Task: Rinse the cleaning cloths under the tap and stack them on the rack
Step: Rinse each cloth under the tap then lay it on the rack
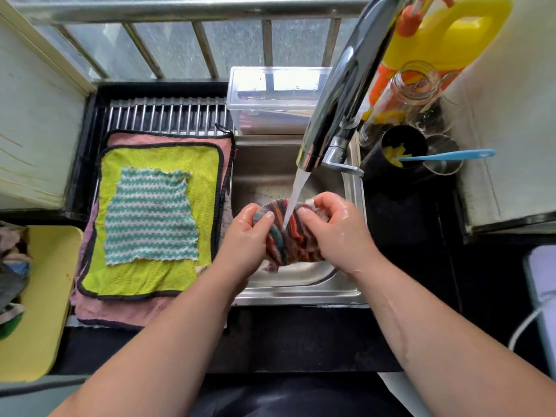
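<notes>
Both hands, left hand (247, 233) and right hand (331, 227), grip the striped cloth (285, 239) under the tap (337, 109); knead it through the stream (rack (168, 114) waits left).

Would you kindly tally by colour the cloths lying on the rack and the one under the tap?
Pink terry cloth on the rack: 1
Lime-green cloth with black edging: 1
Teal-and-white zigzag knit cloth: 1
Multicoloured striped cloth, gripped by left hand and right hand under the tap: 1
Total: 4, any hidden layers aside
</notes>
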